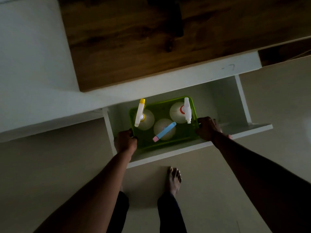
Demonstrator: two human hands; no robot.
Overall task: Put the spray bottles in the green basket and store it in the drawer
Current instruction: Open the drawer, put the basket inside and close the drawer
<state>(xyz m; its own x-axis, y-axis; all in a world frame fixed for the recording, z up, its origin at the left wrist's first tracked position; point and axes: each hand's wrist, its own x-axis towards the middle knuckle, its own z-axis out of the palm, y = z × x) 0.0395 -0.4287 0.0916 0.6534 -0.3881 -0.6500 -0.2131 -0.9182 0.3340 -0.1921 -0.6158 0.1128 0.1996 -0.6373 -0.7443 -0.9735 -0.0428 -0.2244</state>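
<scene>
Gripping the green basket point(161, 111) at its two short ends, the left hand point(125, 142) curls its fingers round the left rim and the right hand point(207, 128) clasps the right rim. The basket is down inside the open white drawer point(218, 101), nearer its left wall. Three spray bottles stand upright in the basket: the yellow-tipped bottle point(140, 113) far left, the red-collared bottle point(186, 110) far right, and the blue-triggered bottle point(164, 132) nearest. A bare foot point(173, 179) rests on the floor before the drawer.
</scene>
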